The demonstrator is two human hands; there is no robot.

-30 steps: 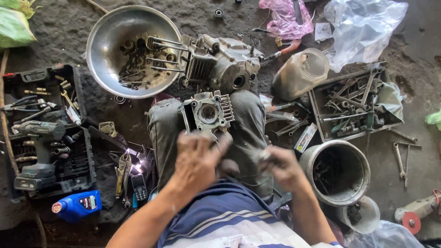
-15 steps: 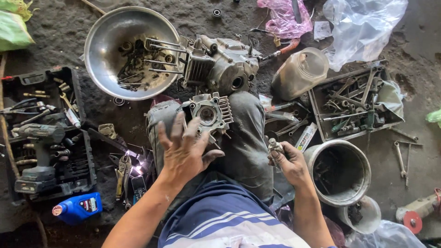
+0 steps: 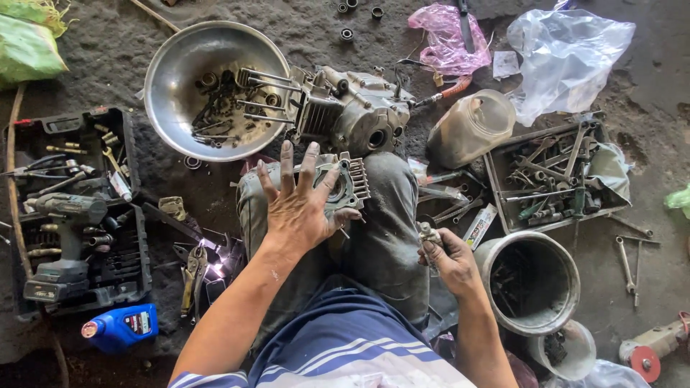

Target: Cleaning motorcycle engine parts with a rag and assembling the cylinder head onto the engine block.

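I am squatting on a dirty floor. My left hand lies flat with fingers spread on a finned metal cylinder head that rests between my knees. My right hand is closed around a small metal part beside my right knee. Just beyond the knees sits a grey engine block with long studs sticking out to the left.
A steel bowl of bolts lies far left. A black tool case with a drill sits left, a blue oil bottle below it. A tray of wrenches, a round can, a plastic jug and plastic bags lie right.
My left hand has moved forward from my lap and settled flat on the cylinder head. My right hand has shifted right and lower, holding the small part.
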